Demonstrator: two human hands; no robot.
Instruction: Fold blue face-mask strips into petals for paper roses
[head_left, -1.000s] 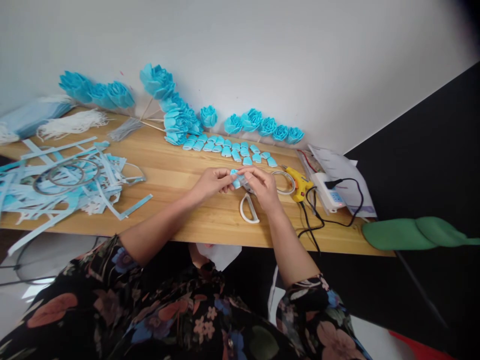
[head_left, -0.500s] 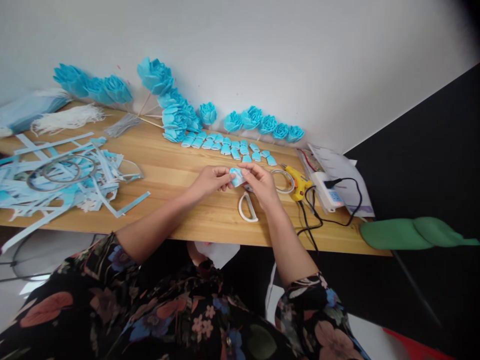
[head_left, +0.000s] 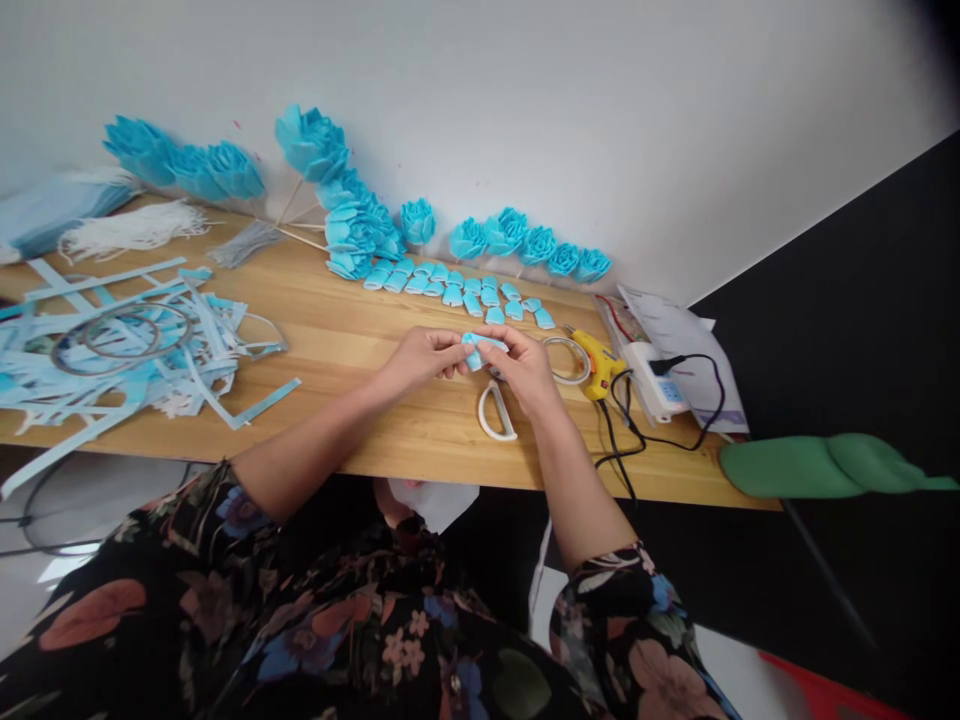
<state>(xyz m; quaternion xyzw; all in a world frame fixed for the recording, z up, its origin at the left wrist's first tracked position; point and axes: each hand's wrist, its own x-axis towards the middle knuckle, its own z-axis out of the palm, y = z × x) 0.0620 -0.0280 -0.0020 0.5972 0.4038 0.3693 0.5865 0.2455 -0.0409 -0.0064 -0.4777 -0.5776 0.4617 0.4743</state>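
Between my hands is a small light-blue fabric petal (head_left: 475, 354), held just above the table. The thumb and fingers of my left hand (head_left: 426, 356) pinch its left edge. On its right side, my right hand (head_left: 520, 362) grips it with the thumb on top and the fingers behind. Under my right hand lies a pair of scissors with a white handle (head_left: 495, 414); the blades are mostly hidden. Just beyond my hands, rows of folded blue petals (head_left: 453, 290) lie on the wooden table (head_left: 337, 330).
Blue fabric flowers (head_left: 352, 230) on sticks lean against the wall. At left lies a heap of pale-blue strips (head_left: 135, 350). To the right are a tape roll (head_left: 565, 342), a yellow glue gun (head_left: 597, 366), a white power strip (head_left: 654, 384) with black cords and a green object (head_left: 795, 468).
The piece between my fingers has been folded over at its right side and shows more blue. Both hands stay in nearly the same place.
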